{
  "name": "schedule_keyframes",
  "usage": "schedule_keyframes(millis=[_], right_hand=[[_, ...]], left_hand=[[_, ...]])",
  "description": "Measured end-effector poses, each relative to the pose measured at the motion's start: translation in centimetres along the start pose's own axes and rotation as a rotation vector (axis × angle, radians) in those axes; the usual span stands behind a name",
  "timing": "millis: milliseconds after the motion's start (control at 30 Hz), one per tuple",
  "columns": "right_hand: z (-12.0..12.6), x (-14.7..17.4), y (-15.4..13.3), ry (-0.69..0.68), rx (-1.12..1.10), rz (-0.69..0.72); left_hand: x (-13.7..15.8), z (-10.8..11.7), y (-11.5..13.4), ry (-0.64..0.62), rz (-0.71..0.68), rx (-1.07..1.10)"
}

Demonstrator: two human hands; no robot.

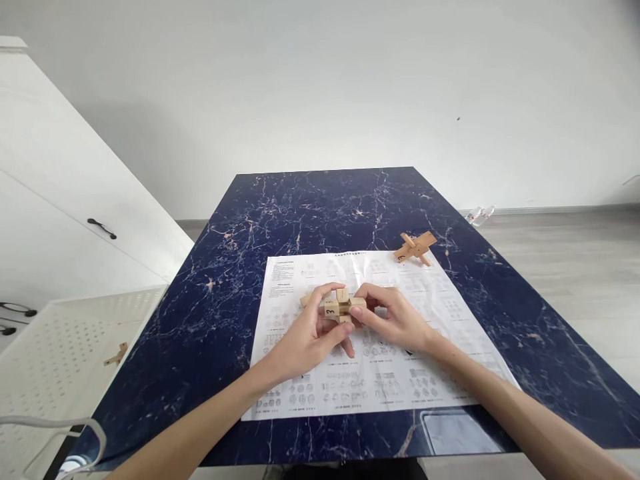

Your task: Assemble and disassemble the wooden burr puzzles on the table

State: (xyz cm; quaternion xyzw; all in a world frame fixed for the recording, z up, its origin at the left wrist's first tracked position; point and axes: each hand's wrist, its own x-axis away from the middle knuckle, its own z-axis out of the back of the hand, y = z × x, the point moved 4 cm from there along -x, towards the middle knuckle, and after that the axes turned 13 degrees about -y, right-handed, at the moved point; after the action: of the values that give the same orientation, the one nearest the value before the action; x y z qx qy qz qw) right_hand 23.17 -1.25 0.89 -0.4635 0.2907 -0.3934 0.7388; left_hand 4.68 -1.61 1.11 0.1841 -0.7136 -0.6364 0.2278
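Between my two hands is a wooden interlocking puzzle (332,308) made of light blocks, one marked with a 3. My left hand (313,333) grips it from the left, with the thumb below and the index finger over the top. From the right, my right hand (387,313) pinches a block of the same puzzle between thumb and fingers. Parts of the puzzle are hidden behind the fingers. Beneath both hands lies a large printed instruction sheet (400,393) with small diagrams and creases.
A second wooden puzzle assembly (415,249) rests at the sheet's upper right corner. The dark blue marbled table (310,207) reaches toward the wall. To the left are a white cabinet (75,200), a perforated white surface (75,333) with a small wooden piece (116,355), and a white cable (50,421).
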Motion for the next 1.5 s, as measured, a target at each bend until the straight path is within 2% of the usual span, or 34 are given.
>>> schedule_keyframes(millis=[167,333,533,1067,1333,1500], right_hand=[[0.1,0.0,0.3,0.016,0.085,-0.026],[0.2,0.0,0.1,0.0,0.135,-0.011],[-0.1,-0.1,-0.2,-0.085,0.153,0.005],[-0.5,0.0,-0.4,-0.206,0.077,-0.033],[-0.9,0.0,0.2,-0.252,-0.153,-0.105],[-0.6,0.1,0.5,-0.199,-0.232,-0.128]], left_hand=[[0.2,-0.2,0.2,0.052,-0.021,-0.088],[0.2,-0.4,0.5,0.05,-0.068,-0.199],[0.2,-0.3,0.5,0.053,-0.117,-0.258],[0.6,0.3,0.2,0.109,-0.118,-0.393],[0.3,0.0,1.1,0.163,-0.134,-0.318],[-0.5,0.1,1.2,0.096,-0.051,0.026]])
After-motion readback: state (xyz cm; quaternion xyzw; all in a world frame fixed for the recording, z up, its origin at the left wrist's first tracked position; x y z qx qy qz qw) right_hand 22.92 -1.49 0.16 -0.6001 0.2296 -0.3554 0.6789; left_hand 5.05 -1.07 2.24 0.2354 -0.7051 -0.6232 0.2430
